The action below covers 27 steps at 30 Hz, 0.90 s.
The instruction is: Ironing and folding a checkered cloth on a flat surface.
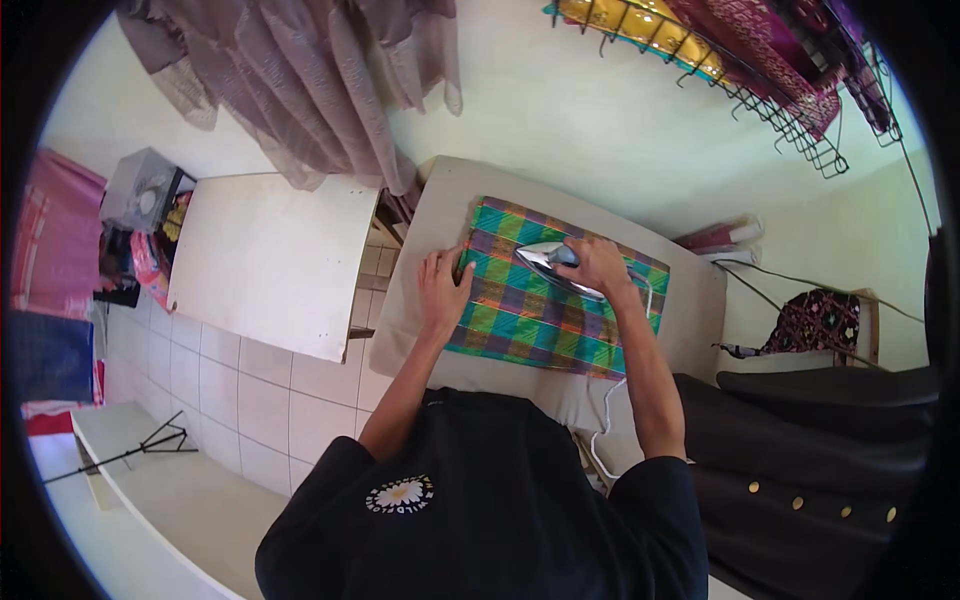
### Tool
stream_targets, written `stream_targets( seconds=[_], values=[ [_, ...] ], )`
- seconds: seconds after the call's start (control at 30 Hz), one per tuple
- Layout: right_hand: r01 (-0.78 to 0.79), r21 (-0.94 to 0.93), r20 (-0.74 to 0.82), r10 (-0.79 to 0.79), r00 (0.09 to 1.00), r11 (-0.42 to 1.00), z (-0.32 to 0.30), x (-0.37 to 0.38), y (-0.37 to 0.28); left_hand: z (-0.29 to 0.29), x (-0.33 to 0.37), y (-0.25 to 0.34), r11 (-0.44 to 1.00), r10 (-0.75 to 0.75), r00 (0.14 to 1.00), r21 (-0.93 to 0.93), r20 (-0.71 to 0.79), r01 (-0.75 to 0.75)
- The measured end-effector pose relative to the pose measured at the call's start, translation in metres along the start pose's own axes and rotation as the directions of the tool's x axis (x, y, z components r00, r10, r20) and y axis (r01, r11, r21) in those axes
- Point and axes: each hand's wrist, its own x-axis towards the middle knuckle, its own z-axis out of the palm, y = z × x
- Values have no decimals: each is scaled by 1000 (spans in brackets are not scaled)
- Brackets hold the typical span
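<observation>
A folded plaid cloth (510, 325) in green, purple and orange lies flat on a beige padded board (425, 215). My right hand (598, 268) is wrapped round the handle of a clothes iron (540, 258), whose soleplate rests on the cloth with its tip toward the left. From the iron a white cord (607, 410) runs down past the cloth's right side. My left hand (443, 290) lies at the cloth's left edge, fingers stretched out and a little apart, touching the fabric there.
Left of the board stands a white-topped table (270, 260) over a tiled floor. Mauve garments (300, 80) hang above it. A dark coat with gold buttons (820, 450) hangs at the right. A black wire rack (740, 95) with bright cloths is at the upper right.
</observation>
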Motion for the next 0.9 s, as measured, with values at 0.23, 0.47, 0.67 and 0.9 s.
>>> stream_targets(
  seconds=[0.23,0.47,0.67,0.9],
  values=[
    [32,13,-235,-28,972,999,17,53,-51,15,-22,-20,975,-74,989,-219,-132,44],
    [-40,211,-105,63,992,977,14,64,-63,8,-16,-37,959,-107,994,-267,-21,98],
    [-257,329,42,258,965,909,29,41,-110,3,-10,-44,947,-166,978,-257,130,195],
    [-267,320,-109,315,943,909,32,25,-140,4,-19,-41,936,-192,981,-297,15,188]
  ],
)
